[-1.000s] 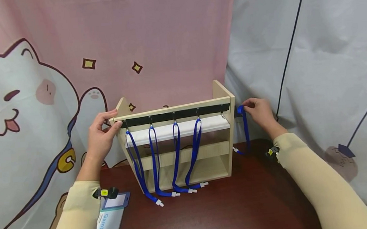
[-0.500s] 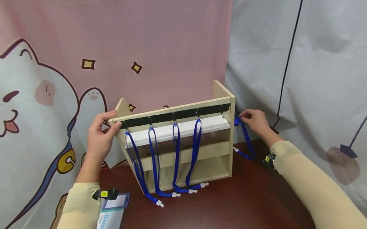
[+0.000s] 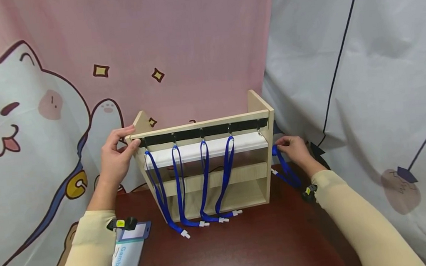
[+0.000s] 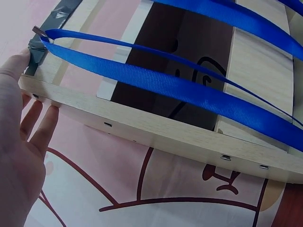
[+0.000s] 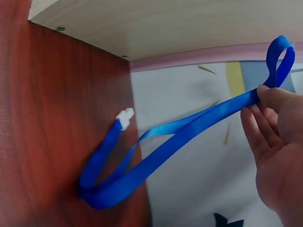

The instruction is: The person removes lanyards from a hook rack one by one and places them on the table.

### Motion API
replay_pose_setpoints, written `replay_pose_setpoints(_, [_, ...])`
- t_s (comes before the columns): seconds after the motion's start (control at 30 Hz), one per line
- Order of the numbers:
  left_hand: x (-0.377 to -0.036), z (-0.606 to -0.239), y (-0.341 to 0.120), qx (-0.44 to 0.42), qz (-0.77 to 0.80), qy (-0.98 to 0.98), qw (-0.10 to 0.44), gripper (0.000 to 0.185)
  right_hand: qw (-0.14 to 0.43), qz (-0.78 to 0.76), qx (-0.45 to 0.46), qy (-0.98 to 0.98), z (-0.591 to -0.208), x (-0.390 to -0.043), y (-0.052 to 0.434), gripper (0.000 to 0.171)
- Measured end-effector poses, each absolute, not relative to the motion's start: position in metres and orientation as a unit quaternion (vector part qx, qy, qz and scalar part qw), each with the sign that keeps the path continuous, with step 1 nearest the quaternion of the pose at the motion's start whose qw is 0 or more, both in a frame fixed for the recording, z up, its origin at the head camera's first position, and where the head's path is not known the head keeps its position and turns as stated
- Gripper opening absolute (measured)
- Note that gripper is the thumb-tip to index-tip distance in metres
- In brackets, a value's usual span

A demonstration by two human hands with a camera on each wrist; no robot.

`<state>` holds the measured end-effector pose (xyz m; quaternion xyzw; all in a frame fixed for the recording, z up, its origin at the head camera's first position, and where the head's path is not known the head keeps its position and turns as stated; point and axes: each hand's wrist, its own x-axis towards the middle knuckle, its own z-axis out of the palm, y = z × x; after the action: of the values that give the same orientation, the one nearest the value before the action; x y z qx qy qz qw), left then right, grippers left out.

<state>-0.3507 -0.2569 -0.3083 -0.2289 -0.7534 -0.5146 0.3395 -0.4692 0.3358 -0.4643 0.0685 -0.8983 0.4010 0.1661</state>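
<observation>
- The left hand (image 3: 115,159) grips the top left corner of the wooden rack (image 3: 255,173), thumb on the front by the black hook strip (image 3: 213,131) and fingers curled round the side panel; the left wrist view shows the fingers (image 4: 40,127) lying against that panel.
- The right hand (image 3: 295,151) is just right of the rack's right side and pinches a loose blue lanyard (image 3: 285,171) near its upper loop, between thumb and fingertips (image 5: 258,113).
- That lanyard hangs from the hand to the dark red table (image 3: 252,247), where its lower bend and white clip (image 5: 125,118) lie beside the rack's right foot.
- Four more blue lanyards (image 3: 205,179) hang from hooks on the strip across the rack's front, their white clips resting on the table near the rack's base.
- The rightmost hook (image 3: 259,131) carries no strap.
- A blue badge holder (image 3: 126,254) lies at the near left, partly under the left sleeve.
- A pink cartoon cat backdrop (image 3: 44,88) hangs behind.
</observation>
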Motion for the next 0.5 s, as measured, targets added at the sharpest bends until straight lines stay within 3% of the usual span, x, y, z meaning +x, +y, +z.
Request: replay_pose_setpoints(0.5, [-0.363, -0.315, -0.266, -0.226, -0.514, -0.757, 0.335, 0.037, 0.148, 0.409, 0.074, -0.897, -0.507, -0.469, 0.345, 0.012])
